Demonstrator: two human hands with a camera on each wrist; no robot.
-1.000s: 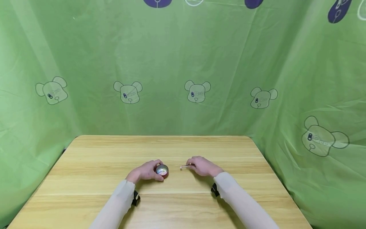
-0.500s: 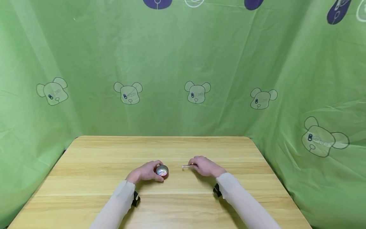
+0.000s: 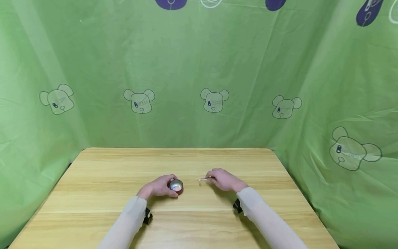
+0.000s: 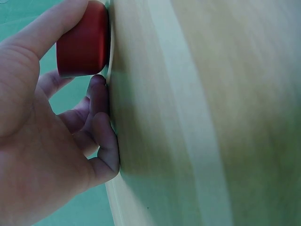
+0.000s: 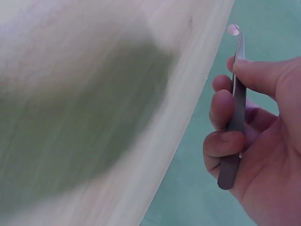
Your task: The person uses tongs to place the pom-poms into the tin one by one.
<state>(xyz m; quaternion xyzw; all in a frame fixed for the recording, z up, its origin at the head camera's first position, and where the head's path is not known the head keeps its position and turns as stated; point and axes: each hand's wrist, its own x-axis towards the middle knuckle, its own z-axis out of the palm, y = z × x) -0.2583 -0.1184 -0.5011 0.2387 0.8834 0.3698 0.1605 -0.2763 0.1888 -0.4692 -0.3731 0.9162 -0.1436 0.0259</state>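
Red tin point(image 3: 176, 186), small and round with a shiny open top, is held on the worktop point(image 3: 102, 173) within the curled grip of the left hand point(image 3: 157, 187). Just to its right, metal tweezers point(image 3: 204, 180) are pinched in the right hand point(image 3: 224, 180), tips empty and apart from the tin; nothing appears picked yet.

The head view looks down on the table point(image 3: 199, 221); both wrist views sit close against it.

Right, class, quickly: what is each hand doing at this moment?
Left hand: holds the small red tin on the table.
Right hand: fingers pinch metal tweezers.
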